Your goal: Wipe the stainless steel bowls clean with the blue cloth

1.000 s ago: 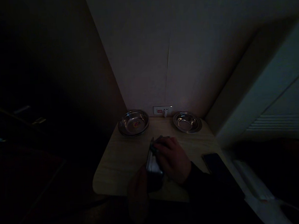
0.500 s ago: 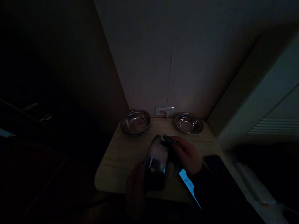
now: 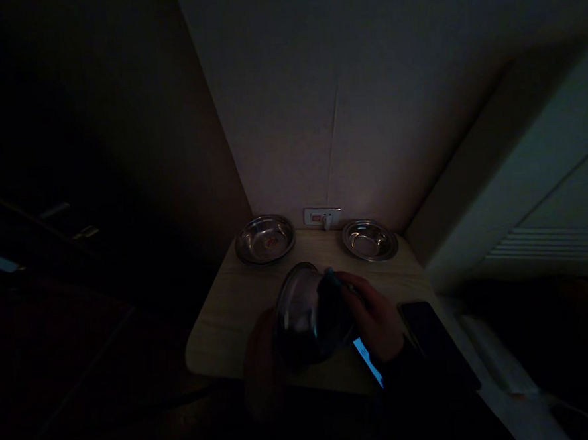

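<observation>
In dim light a shiny metal bowl [image 3: 300, 319] is held tilted on its side above the small table [image 3: 221, 324]. My left hand [image 3: 262, 355] grips its left side, with most of the fingers hidden behind the rim. Against the bowl's right outer side, my right hand [image 3: 372, 311] is closed on a dark cloth [image 3: 331, 287]. Only part of the cloth shows, and its lower edge merges with shadow. Beneath my right wrist lies a phone with a lit screen [image 3: 367, 361], partly covered.
Metal dishes stand at the back: one on the left [image 3: 265, 240], one on the right [image 3: 369, 240]. Between them a wall socket [image 3: 322, 217] holds a white plug. A dark flat device [image 3: 438, 344] lies along the table's right edge. A pale cabinet panel [image 3: 537, 205] rises at right.
The bowl has turned so more of its underside shows. My right hand has moved slightly right and down with the cloth across the bowl's side. Less of the lit screen is visible.
</observation>
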{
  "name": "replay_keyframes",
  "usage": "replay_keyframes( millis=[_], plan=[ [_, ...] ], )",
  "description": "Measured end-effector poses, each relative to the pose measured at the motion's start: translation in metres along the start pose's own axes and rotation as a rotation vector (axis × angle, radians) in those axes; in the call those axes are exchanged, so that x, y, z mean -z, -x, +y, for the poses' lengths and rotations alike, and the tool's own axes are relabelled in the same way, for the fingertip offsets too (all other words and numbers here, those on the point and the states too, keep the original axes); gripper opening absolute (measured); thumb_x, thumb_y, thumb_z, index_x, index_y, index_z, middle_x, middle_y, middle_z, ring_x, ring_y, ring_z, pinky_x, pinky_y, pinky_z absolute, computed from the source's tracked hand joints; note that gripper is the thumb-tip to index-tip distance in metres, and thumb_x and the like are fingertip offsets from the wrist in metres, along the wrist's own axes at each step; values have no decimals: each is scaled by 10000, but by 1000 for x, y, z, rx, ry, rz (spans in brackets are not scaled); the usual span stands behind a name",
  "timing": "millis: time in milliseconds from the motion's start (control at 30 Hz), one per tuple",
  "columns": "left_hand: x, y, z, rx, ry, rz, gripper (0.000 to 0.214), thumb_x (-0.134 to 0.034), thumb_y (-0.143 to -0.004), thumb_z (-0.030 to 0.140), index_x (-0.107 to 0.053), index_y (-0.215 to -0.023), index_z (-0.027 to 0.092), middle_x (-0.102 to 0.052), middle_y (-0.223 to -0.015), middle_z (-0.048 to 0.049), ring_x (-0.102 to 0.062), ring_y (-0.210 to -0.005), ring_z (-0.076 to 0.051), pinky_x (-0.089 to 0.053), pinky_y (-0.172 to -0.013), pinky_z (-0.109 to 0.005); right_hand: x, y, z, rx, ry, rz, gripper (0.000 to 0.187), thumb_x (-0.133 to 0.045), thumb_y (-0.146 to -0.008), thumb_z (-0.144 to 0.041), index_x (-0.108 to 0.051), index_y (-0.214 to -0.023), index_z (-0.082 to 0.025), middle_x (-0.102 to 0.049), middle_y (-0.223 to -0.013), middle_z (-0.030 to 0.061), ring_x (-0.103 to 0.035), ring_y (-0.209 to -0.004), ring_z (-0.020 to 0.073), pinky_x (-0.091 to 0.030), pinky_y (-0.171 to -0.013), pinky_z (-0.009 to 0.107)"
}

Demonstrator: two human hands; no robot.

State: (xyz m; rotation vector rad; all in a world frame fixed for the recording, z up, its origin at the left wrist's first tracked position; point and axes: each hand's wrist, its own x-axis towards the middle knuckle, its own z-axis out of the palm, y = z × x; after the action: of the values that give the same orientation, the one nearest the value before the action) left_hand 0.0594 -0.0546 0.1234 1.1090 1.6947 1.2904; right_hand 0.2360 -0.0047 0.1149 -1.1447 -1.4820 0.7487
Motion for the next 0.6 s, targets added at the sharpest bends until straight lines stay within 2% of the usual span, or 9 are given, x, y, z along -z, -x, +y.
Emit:
replay_keyframes(
  millis=[100, 167, 233, 333, 467, 533, 600],
  plan=[
    [-6, 0, 3, 92, -34, 76, 353, -554, -749, 448, -693, -937, 184, -707, -1006, -118, -637, -952, -280, -504, -812, -365, -4, 5, 2, 120, 52, 9, 244, -515, -877, -256, -662, -1070, -232, -686, -1071, 66, -621, -1012, 211, -499, -896, 382],
    [-11, 1, 5, 235, 68, 87, 431, -489, -789, 518, -690, -930, 164, -712, -977, -125, -652, -924, -270, -517, -762, -341, -6, 7, 3, 177, 96, 18, 247, -505, -887, -231, -650, -1087, -236, -679, -1086, 69, -613, -1023, 209, -500, -895, 383],
    [-14, 1, 8, 308, 189, 53, 518, -458, -791, 592, -689, -909, 143, -718, -946, -126, -661, -889, -261, -521, -729, -323, -8, 11, 2, 235, 152, 11, 259, -494, -897, -202, -633, -1112, -238, -665, -1121, 73, -595, -1050, 211, -496, -902, 390],
    [-16, 1, 8, 256, 246, 3, 569, -483, -757, 640, -684, -925, 134, -713, -986, -129, -655, -908, -254, -516, -749, -310, -12, 24, -5, 349, 277, -29, 315, -485, -892, -155, -596, -1178, -228, -627, -1203, 82, -553, -1092, 223, -494, -898, 406],
    [-14, 1, 3, 232, 211, 20, 579, -508, -719, 656, -683, -904, 136, -707, -998, -141, -647, -907, -265, -516, -756, -331, -21, 42, -15, 538, 488, -95, 390, -483, -844, -119, -588, -1213, -185, -565, -1302, 96, -510, -1062, 262, -509, -825, 417],
    [-15, 4, -1, 243, 184, 37, 580, -518, -706, 658, -683, -873, 128, -712, -960, -146, -649, -860, -270, -516, -753, -355, -22, 41, -15, 612, 545, -115, 389, -485, -826, -120, -609, -1189, -180, -582, -1286, 89, -502, -1016, 266, -509, -787, 411],
    [-17, 8, -5, 234, 166, 40, 565, -526, -714, 637, -692, -881, 124, -713, -968, -145, -650, -867, -274, -515, -769, -363, -21, 33, -13, 603, 550, -116, 385, -473, -830, -123, -611, -1186, -174, -604, -1254, 89, -499, -999, 261, -499, -796, 410]
  ],
)
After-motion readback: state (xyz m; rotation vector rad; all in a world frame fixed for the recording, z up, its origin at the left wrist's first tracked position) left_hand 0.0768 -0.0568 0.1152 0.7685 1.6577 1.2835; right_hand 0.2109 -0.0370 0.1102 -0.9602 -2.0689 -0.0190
